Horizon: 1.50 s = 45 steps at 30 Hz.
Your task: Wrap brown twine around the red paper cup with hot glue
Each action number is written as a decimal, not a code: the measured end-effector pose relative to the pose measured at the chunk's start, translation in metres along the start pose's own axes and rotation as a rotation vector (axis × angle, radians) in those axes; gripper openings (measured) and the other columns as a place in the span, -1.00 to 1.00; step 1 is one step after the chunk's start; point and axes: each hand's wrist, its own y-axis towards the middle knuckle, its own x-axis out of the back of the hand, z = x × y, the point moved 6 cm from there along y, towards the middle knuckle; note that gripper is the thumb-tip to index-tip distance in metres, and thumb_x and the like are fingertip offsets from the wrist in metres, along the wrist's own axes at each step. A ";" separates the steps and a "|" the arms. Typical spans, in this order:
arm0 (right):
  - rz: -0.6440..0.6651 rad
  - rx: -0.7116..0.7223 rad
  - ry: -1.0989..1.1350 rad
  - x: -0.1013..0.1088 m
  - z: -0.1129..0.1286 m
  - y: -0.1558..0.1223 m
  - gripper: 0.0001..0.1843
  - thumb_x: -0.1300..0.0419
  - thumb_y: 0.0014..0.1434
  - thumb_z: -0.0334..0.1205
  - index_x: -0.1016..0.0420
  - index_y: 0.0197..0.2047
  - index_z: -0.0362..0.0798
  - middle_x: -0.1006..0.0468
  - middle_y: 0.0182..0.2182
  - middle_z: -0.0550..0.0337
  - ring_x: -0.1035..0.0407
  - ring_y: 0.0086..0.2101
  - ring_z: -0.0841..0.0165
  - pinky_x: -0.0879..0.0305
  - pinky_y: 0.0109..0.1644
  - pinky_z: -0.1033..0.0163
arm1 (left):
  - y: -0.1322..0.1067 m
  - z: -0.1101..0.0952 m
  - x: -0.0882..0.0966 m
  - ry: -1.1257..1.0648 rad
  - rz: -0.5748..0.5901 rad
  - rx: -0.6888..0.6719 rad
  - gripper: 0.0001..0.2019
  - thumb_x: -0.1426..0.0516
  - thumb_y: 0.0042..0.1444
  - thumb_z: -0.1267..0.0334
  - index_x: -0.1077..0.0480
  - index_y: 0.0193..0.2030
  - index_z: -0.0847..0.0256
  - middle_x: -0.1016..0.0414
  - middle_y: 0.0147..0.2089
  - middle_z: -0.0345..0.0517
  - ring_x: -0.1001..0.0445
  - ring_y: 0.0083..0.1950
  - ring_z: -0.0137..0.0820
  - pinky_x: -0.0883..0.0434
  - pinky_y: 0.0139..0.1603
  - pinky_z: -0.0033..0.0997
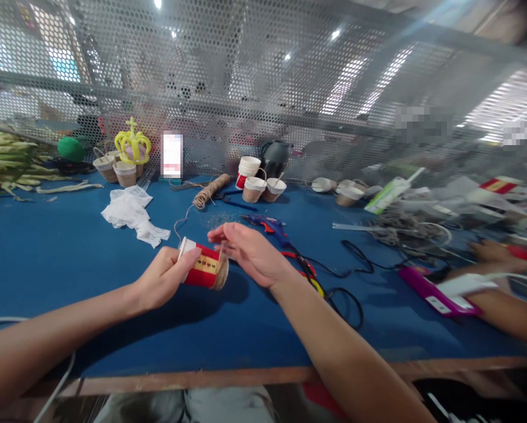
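My left hand point(164, 276) grips a red paper cup point(202, 269) lying on its side above the blue table point(47, 258), its lower part wrapped in brown twine. My right hand point(249, 252) is over the cup's wrapped end, fingers pinched near the twine. A strand of twine point(181, 220) runs from the cup up to a twine spool point(208, 191) farther back.
A blue glue gun point(267, 224) with black cable lies just behind my right hand. White cloth point(131, 214) sits to the left, wrapped cups point(257, 188) and a yellow crown point(132, 144) by the mesh wall. Another person's arms point(501, 294) work at the right among clutter.
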 end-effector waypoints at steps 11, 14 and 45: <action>-0.089 0.055 -0.322 0.012 0.003 -0.001 -0.51 -0.05 0.05 0.20 -0.48 -0.46 -0.08 -0.50 -0.32 0.10 -0.31 -0.21 0.31 -0.15 -0.03 0.12 | 0.001 0.001 0.003 0.053 -0.043 -0.005 -0.51 0.11 0.10 -0.05 -0.22 -0.66 0.28 -0.12 -0.67 -0.26 -0.03 -0.61 -0.55 -0.04 -0.61 -0.52; -0.007 -0.001 -0.178 0.003 -0.004 0.000 -0.55 -0.12 0.01 0.17 -0.51 -0.40 -0.08 -0.52 -0.31 0.12 -0.34 -0.21 0.33 -0.18 -0.05 0.15 | 0.001 -0.001 0.001 0.119 -0.030 -0.051 -0.53 0.12 0.12 -0.02 -0.12 -0.68 0.24 -0.03 -0.67 -0.29 0.03 -0.61 -0.56 0.02 -0.62 -0.51; -0.108 0.170 -0.049 -0.001 0.015 -0.011 -0.79 -0.30 -0.15 -0.30 -0.44 -0.36 -0.04 -0.46 -0.43 0.29 -0.35 -0.38 0.49 -0.28 -0.22 0.30 | 0.003 0.004 -0.004 -0.322 -0.049 0.266 -0.63 -0.11 -0.10 0.01 -0.35 -0.67 0.31 -0.29 -0.72 -0.27 -0.12 -0.68 -0.60 -0.07 -0.64 -0.59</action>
